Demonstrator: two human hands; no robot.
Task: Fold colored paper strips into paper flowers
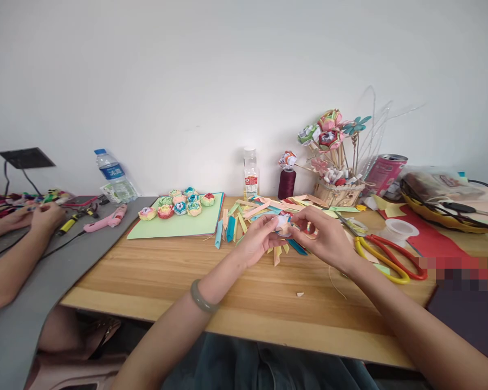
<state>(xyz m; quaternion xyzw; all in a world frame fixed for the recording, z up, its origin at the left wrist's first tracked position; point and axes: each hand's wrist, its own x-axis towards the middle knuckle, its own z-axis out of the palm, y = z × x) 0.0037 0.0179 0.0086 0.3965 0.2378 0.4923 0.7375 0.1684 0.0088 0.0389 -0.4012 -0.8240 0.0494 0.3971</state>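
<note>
Over the table's middle, my left hand (263, 238) is closed round a small folded paper flower (283, 223) with white, peach and blue showing. The thumb and fingers of my right hand (323, 235) pinch at its right side, and the exact grip is partly hidden. Under and behind both hands lies a pile of folded paper strips (241, 221) in blue, yellow, peach and green. A thin thread (338, 284) trails on the wood below my right hand. Finished paper flowers (179, 208) sit in rows on a light green paper sheet (162, 230) to the left.
Red-and-yellow-handled scissors (384, 260) and a white spool (398, 230) lie at the right. Behind stand a clear bottle (251, 176), a maroon thread cone (287, 184) and a basket (337, 194) of paper flowers. At the left, a co-worker's hands (44, 216) work near a pink glue gun (106, 219).
</note>
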